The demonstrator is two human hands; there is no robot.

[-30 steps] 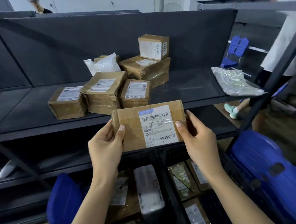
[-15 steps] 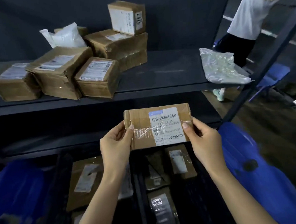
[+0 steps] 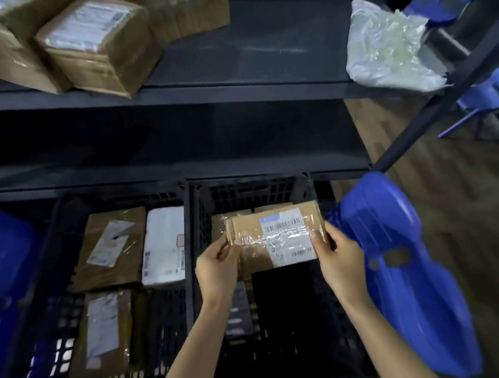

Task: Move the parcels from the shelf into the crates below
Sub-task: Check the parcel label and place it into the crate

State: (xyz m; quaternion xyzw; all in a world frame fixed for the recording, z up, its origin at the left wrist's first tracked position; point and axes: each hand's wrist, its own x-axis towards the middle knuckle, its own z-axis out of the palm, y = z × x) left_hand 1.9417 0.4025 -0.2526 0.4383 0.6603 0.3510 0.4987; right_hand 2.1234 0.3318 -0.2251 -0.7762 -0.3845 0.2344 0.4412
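Observation:
A flat brown parcel (image 3: 262, 231) with a white barcode label is held over the right black crate (image 3: 251, 188). My left hand (image 3: 217, 265) grips its left edge, and my right hand (image 3: 337, 256) grips its right edge. Other parcels lie under it in that crate, mostly hidden. The left black crate (image 3: 60, 245) holds brown parcels (image 3: 109, 248) and a white one (image 3: 163, 245). On the dark shelf (image 3: 237, 88) above sit several brown boxes (image 3: 96, 46) at the left and a clear plastic bag parcel (image 3: 385, 46) at the right.
A blue plastic chair (image 3: 402, 267) stands right of the right crate, close to my right hand. Another blue object (image 3: 6, 259) sits at the far left. A slanted shelf post (image 3: 439, 92) runs down at the right, with wooden floor beyond.
Both hands have carried the parcel down from shelf height to just over the right crate. The view has tilted down, so the crates now fill the lower half.

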